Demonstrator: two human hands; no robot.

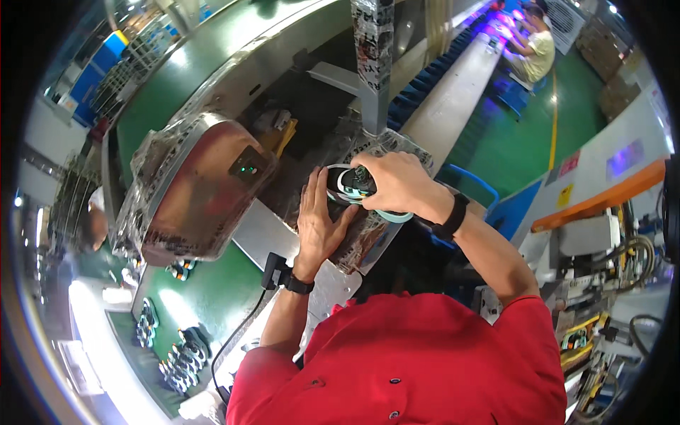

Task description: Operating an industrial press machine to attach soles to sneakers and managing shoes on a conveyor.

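A sports shoe in black, white and mint green lies on a plastic-wrapped work stand, between my hands. My left hand holds its left end, with straight fingers along one side and the thumb on the near side. My right hand closes over the shoe's upper from the right. Its fingertips are partly hidden. A mint-green edge shows under my right hand; whether it belongs to the same shoe I cannot tell.
Left of the stand is a plastic-wrapped machine housing with green lights. A metal post rises behind the shoe. Several shoes stand on the green surface at lower left. A person sits along the line at far right.
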